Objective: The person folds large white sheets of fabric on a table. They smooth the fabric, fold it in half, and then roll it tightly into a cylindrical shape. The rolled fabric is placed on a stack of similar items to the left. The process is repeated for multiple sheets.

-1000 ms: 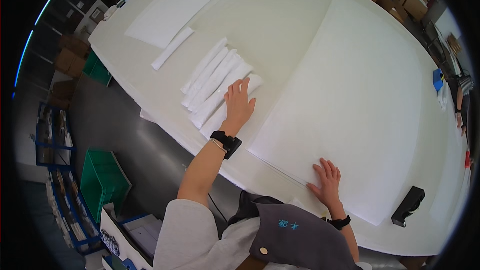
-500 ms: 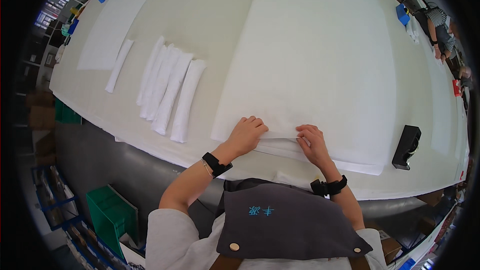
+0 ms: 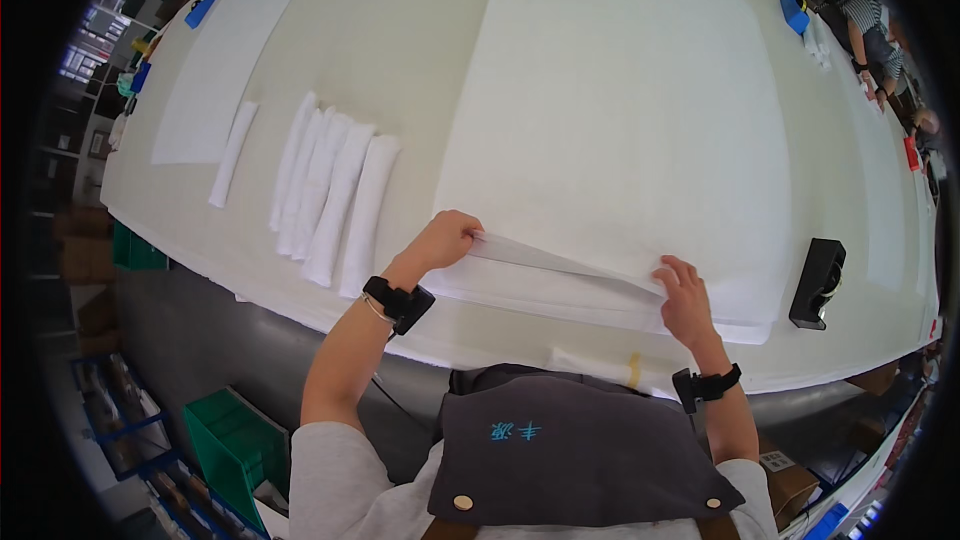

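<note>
A stack of large white sheets (image 3: 620, 120) lies on the pale-covered table in front of me. Along its near side, the edge of the top white sheet (image 3: 560, 265) is raised in a narrow fold, with other layers showing below. My left hand (image 3: 447, 240) pinches that edge at its left end, fingers closed. Toward the right end my right hand (image 3: 686, 302) grips the same edge between thumb and fingers. Several rolled white bundles (image 3: 335, 195) lie side by side left of the stack. A white roll with a yellow strip (image 3: 590, 364) rests at the near table edge.
A black tape dispenser (image 3: 818, 283) stands right of the stack. Farther left are a single white roll (image 3: 234, 154), another white sheet (image 3: 205, 110) and a blue dispenser (image 3: 201, 9). Another person (image 3: 872, 40) works at the far right. Green bins (image 3: 237, 443) stand below the table.
My hands have moved apart, the left to the left and the right to the right and slightly nearer. The sheet's edge is now stretched between them. Another person's hands have appeared at the far left.
</note>
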### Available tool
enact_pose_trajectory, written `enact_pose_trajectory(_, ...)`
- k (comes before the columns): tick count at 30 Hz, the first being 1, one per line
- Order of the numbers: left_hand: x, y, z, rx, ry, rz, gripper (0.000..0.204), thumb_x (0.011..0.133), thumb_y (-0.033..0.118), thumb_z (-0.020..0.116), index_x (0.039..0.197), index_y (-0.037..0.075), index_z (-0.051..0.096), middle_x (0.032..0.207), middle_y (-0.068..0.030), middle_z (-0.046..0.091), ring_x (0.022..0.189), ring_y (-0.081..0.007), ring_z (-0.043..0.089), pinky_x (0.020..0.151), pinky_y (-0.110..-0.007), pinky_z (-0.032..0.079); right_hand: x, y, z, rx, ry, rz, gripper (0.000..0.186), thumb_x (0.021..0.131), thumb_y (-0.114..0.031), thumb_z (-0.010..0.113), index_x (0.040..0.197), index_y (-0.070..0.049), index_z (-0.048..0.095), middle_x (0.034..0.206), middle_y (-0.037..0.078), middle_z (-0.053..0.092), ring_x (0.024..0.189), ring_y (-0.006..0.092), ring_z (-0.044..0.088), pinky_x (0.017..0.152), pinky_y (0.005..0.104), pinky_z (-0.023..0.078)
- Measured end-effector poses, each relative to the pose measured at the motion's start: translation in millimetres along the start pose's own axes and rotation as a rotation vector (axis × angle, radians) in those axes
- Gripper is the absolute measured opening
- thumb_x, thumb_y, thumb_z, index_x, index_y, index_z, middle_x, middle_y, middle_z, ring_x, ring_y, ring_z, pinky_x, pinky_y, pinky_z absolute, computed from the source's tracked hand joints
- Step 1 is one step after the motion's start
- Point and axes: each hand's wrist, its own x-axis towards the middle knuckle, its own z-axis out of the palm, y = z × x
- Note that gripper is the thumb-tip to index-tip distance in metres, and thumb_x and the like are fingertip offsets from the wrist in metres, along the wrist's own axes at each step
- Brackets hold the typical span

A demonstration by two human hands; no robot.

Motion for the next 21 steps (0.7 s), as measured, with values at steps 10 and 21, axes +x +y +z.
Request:
enact_pose_trajectory(10, 3, -4, -20, -0.598, 0.063, -0.199, 0.020, 0.082, 0.007, 0.062, 0.101, 0.000, 0.066, 0.086, -0.0045, 0.065, 0.077, -0.0122, 0.058, 0.070, -0.025, 0.048, -64, 137, -22, -0.078, 0.225, 0.504, 0.045, 0.063, 0.018, 0.050, 0.100, -0.008, 0.054, 0.130, 0.013, 0.052, 0.117, 0.0366, 0.050, 0.093, 0.0408, 0.046)
enact_pose_trajectory(21, -24, 2, -15, -0.136, 0.641, 0.162, 0.014, 0.074, -0.006, 0.056, 0.079, 0.005, 0.064, 0.091, -0.0076, 0.061, 0.088, -0.0221, 0.057, 0.074, -0.030, 0.046, -81, 188, -10, -0.074, 0.374, 0.436, 0.043, 0.061, 0.019, 0.051, 0.094, -0.008, 0.054, 0.126, 0.013, 0.056, 0.117, 0.0340, 0.051, 0.092, 0.0430, 0.044)
